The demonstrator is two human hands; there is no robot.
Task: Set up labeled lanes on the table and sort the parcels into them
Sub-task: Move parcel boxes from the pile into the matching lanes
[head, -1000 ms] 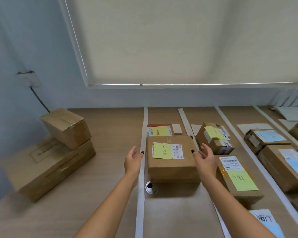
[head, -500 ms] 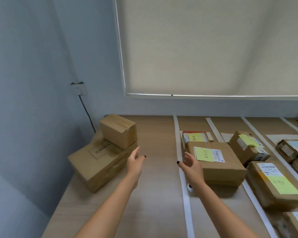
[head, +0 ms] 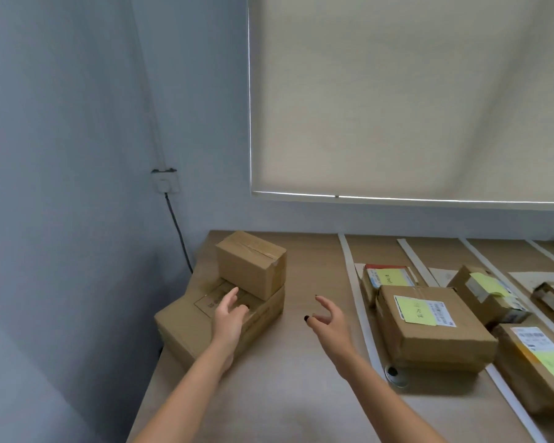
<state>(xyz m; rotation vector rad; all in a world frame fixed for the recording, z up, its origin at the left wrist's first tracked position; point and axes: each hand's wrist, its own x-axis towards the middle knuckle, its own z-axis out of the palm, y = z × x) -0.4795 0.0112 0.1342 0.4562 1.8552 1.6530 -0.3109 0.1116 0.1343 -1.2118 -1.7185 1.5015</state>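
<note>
1. Presumably still unsorted, a wide flat brown cardboard box (head: 205, 327) sits at the desk's (head: 285, 394) left edge, outside the white tape lanes (head: 354, 282).
2. Stacked on it: a smaller taped brown carton (head: 253, 266).
3. Labeled parcels (head: 429, 327) fill the lanes.
4. Left hand (head: 227, 318) hovers over the flat box, right hand (head: 328, 324) above bare desk; both sets of fingers are spread, holding nothing.

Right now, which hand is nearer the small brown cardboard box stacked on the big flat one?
Left. The left hand hovers over the big flat cardboard box, just in front of the small brown cardboard box. The right hand is off to its right, above bare table.
</note>
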